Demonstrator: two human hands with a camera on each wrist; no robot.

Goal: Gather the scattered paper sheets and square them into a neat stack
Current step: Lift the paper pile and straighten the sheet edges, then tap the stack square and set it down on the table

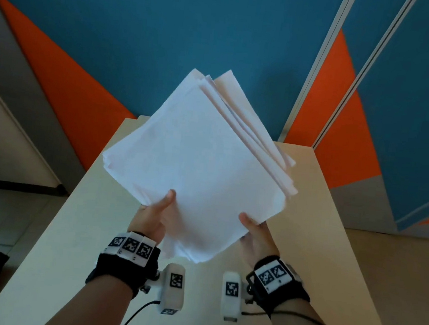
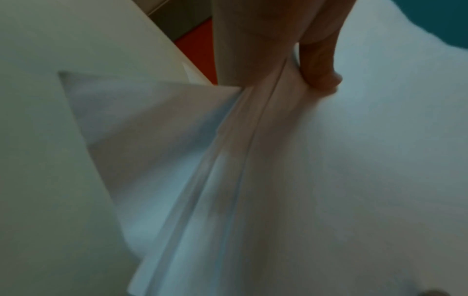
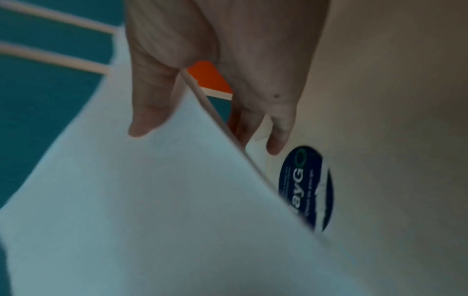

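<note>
A bundle of white paper sheets (image 1: pixel 198 161) is lifted above the beige table (image 1: pixel 318 236), turned like a diamond, its far edges fanned and uneven. My left hand (image 1: pixel 155 214) pinches the near-left edge, thumb on top, fingers hidden beneath. My right hand (image 1: pixel 254 230) pinches the near-right edge the same way. In the left wrist view the thumb (image 2: pixel 319 66) presses on the sheets (image 2: pixel 329 180), whose edges spread apart. In the right wrist view the thumb (image 3: pixel 149 100) lies on the paper (image 3: pixel 152 200) and the fingers (image 3: pixel 276 128) sit under it.
The table is narrow, with its far edge (image 1: pixel 295 144) close to a blue and orange wall (image 1: pixel 167 41). A dark blue round sticker (image 3: pixel 306 188) is on the tabletop under the right hand. Floor lies on both sides of the table.
</note>
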